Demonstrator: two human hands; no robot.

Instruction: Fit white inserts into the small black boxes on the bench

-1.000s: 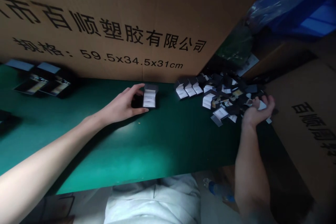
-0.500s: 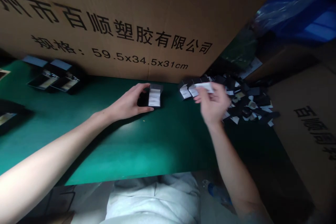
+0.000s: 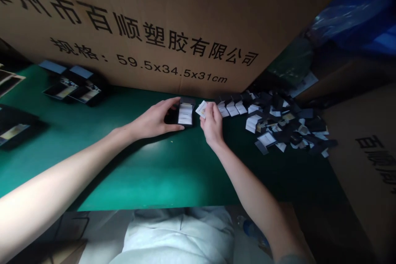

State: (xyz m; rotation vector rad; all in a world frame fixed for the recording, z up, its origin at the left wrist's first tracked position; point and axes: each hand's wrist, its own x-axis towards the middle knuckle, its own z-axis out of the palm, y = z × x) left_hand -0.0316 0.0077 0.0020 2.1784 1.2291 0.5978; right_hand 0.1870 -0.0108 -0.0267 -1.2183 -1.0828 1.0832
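My left hand (image 3: 157, 119) reaches round a small black box (image 3: 185, 114) with a white insert, its fingers at the back edge and its thumb along the front. The box rests on the green tabletop near the middle. To its right, my right hand (image 3: 213, 123) pinches a small white card-like piece (image 3: 201, 109), held just above the table and apart from the box. Part of the piece is hidden by the fingers. Behind the right hand stands a row of small black boxes with white inserts (image 3: 232, 109).
A heap of small black and white pieces (image 3: 287, 126) spreads at the right. Open black cases (image 3: 82, 84) stand at the back left, another dark case (image 3: 15, 128) nearer. A large cardboard carton (image 3: 161, 4) walls off the back; a second carton (image 3: 368, 132) is at the right.
My right hand has moved left with the white piece, away from the row and towards the box. My left hand stays at the box. The view has shifted slightly.
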